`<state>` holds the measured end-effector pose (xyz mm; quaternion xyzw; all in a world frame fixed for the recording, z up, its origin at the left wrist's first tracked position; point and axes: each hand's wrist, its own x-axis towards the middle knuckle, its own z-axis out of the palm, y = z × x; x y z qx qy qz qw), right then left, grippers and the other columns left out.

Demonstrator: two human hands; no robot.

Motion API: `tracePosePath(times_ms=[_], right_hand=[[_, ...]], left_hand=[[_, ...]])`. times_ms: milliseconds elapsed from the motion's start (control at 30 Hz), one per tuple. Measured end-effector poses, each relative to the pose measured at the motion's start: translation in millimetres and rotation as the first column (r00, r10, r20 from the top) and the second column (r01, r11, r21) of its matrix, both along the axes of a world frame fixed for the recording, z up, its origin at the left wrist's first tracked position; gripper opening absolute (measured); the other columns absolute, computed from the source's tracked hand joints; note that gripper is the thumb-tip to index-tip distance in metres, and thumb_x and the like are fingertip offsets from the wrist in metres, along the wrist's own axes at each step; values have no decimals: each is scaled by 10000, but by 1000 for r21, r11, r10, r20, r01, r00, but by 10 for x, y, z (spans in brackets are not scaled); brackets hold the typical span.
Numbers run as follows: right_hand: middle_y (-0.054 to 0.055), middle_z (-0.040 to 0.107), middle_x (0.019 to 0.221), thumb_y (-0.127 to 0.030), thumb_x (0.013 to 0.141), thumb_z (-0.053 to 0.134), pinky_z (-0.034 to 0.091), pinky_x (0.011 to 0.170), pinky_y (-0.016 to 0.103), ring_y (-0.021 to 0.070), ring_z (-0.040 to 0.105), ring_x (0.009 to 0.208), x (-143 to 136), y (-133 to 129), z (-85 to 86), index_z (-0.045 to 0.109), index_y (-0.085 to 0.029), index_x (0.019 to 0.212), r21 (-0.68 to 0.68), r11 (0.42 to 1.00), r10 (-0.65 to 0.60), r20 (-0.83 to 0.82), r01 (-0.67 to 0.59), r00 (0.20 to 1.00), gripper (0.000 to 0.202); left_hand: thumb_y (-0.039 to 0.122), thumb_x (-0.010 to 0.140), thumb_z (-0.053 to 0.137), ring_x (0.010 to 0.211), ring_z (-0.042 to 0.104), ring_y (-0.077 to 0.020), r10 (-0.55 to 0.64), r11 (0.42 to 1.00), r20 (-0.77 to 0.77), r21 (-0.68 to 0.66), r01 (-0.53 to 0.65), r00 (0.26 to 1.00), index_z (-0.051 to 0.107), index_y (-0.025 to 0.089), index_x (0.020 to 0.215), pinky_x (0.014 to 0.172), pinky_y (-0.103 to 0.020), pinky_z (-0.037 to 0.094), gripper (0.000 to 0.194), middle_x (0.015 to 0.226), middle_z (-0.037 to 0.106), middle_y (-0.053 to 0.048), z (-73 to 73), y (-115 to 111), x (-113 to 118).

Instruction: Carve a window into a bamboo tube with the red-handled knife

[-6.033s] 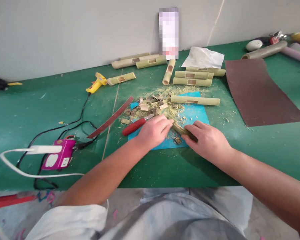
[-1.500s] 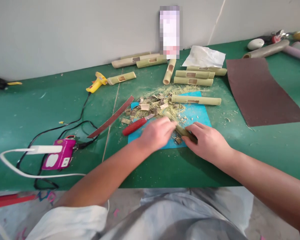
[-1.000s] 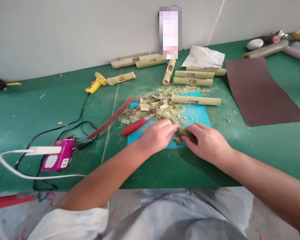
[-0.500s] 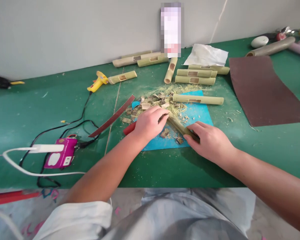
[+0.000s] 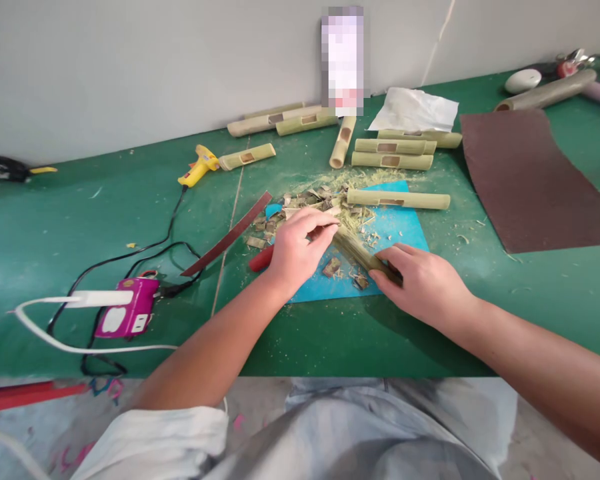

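I can read no brand, label or writing on anything here; the one upright card (image 5: 343, 60) against the wall at twelve o'clock is blurred out.

The bamboo stick (image 5: 359, 251) I am working on lies on the blue mat (image 5: 405, 230), its long axis slanting from ten o'clock down to four o'clock; its far end points into the heap of shavings (image 5: 310, 203), its near end disappears under my right hand (image 5: 423, 283).

My right hand lies at four o'clock of the stick, fingers curled over the near end and pressing it to the mat, gripping it; my left hand (image 5: 295, 250) sits at nine o'clock of the stick, fingers bent and pinched together at the stick's far end; whether they clasp the stick itself or a small piece against it I cannot tell.

Just under my left hand, toward eight o'clock, the red handle of the knife (image 5: 261, 260) pokes out; a dark brown strip (image 5: 229, 233) slants beside it at nine o'clock.

A pale bamboo tube (image 5: 399, 199) lies crosswise along the mat's far edge at one o'clock; more cut tubes (image 5: 391, 152) lie beyond it at twelve; a yellow glue gun (image 5: 197, 167) lies at ten o'clock, a pink power strip (image 5: 127, 315) at eight; a brown sandpaper sheet (image 5: 530, 177) spreads at two o'clock on the green table (image 5: 55, 227).
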<state>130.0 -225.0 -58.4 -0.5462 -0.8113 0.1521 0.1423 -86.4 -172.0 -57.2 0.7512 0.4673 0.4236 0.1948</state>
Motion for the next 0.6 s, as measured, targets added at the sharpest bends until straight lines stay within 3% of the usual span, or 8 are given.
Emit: tracePosePath(times_ms=[100, 200, 367, 600], right_hand=[[23, 622, 814, -375, 890, 501, 300, 573, 278, 135, 520, 659, 2, 1, -3, 648, -183, 947, -1, 1000, 0, -1, 0, 1000, 248], [19, 620, 803, -374, 889, 502, 301, 572, 276, 131, 512, 650, 1, 3, -1, 649, -182, 944, -9, 1000, -6, 0, 6, 1000, 248], [9, 608, 790, -373, 884, 506, 301, 568, 273, 125, 497, 640, -1, 7, 0, 648, -185, 939, -9, 1000, -6, -4, 6, 1000, 241], [2, 598, 778, -378, 881, 511, 306, 563, 274, 123, 499, 633, 1, 7, 2, 641, -192, 921, -5, 1000, -8, 5, 8, 1000, 230]], left_hand=[[218, 818, 669, 616, 586, -100, 89, 953, 237, -301, -14, 967, 732, 167, 897, 561, -206, 475, 113, 728, 680, -17, -20, -31, 36], [240, 779, 704, 550, 549, -81, 144, 892, 371, -451, 43, 917, 740, 161, 906, 514, -190, 450, 154, 665, 660, -7, -59, -34, 48], [253, 763, 706, 552, 534, -64, 165, 862, 456, -498, 98, 875, 733, 154, 878, 513, -174, 434, 155, 668, 648, -4, -90, -21, 56], [264, 787, 670, 548, 535, -61, 118, 874, 405, -475, 98, 907, 726, 160, 878, 525, -176, 446, 150, 667, 643, 6, -54, -39, 91]])
